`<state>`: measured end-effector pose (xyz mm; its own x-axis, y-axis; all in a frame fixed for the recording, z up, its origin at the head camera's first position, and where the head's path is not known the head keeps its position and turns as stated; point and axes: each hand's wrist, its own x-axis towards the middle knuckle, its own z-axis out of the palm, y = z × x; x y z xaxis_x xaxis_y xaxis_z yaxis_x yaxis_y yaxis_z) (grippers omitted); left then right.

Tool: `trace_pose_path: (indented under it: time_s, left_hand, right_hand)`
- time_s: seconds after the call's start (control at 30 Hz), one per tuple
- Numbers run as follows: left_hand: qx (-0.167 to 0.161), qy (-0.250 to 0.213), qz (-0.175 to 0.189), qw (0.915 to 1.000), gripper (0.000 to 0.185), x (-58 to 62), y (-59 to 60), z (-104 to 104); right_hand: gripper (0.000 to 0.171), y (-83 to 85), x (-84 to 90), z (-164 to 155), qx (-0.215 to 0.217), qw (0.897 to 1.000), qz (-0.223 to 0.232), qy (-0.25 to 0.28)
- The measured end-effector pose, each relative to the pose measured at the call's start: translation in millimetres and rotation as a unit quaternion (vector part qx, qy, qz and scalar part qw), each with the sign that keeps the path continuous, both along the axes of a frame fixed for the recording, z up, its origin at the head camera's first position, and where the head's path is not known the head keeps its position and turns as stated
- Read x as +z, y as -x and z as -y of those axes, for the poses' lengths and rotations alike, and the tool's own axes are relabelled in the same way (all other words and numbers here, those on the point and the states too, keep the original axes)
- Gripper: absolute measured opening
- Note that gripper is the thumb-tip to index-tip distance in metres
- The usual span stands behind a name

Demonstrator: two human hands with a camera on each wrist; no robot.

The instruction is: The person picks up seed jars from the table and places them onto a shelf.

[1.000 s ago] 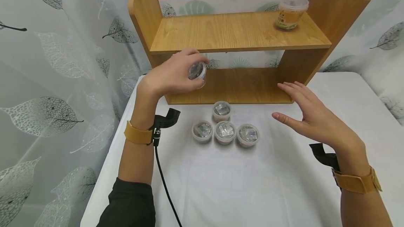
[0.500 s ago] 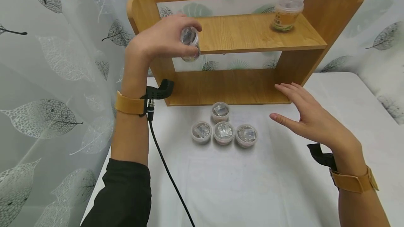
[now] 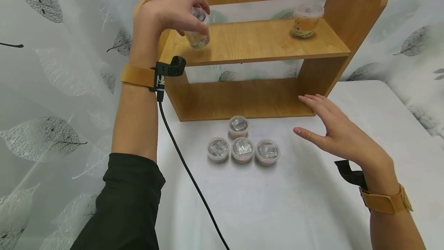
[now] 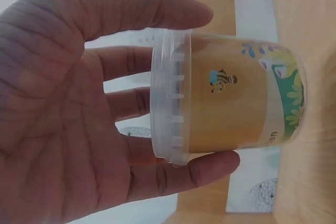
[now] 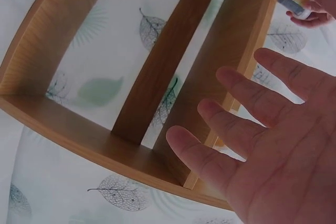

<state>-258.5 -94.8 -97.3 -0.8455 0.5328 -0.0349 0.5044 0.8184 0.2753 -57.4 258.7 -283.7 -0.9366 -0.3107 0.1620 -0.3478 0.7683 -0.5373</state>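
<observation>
My left hand (image 3: 177, 12) grips a clear plastic cup (image 4: 236, 93) with a translucent lid, thumb on one side and fingers on the other. Printed leaves and a small bee decorate the cup's wall in the left wrist view. It stands nearly upright at the left end of the upper shelf (image 3: 249, 43); whether its base touches the wood I cannot tell. My right hand (image 3: 333, 130), fingers straight and holding nothing, hovers over the white table near the shelf unit's lower right corner. In the right wrist view the right palm (image 5: 289, 156) faces the camera.
A lidded cup with an orange label (image 3: 306, 20) stands at the upper shelf's right end. Several small lidded tubs (image 3: 243, 149) sit together on the white tablecloth (image 3: 263, 207) before the lower shelf (image 3: 243, 97). A black cable (image 3: 187, 167) trails from the left wrist.
My left hand has lifted the cup from in front of the lower shelf up to the upper shelf's left end. My right hand has hardly moved. The head view has shifted slightly.
</observation>
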Motion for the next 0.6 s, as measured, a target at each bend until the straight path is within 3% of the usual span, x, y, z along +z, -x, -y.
trace_pose_path:
  time_s: [0.27, 0.6]
  left_hand:
    - [0.032, 0.018, 0.031, 0.9988, 0.069, 5.0, 25.9, 7.3]
    - [0.052, 0.025, 0.063, 0.9964, 0.07, -11.3, 46.2, 19.9]
  right_hand:
    - [0.083, -0.8, -0.6, 0.1, 0.0, 1.0, -0.005, 0.003]
    - [0.083, -1.7, -3.6, 2.7, 0.004, 1.0, -0.003, 0.007]
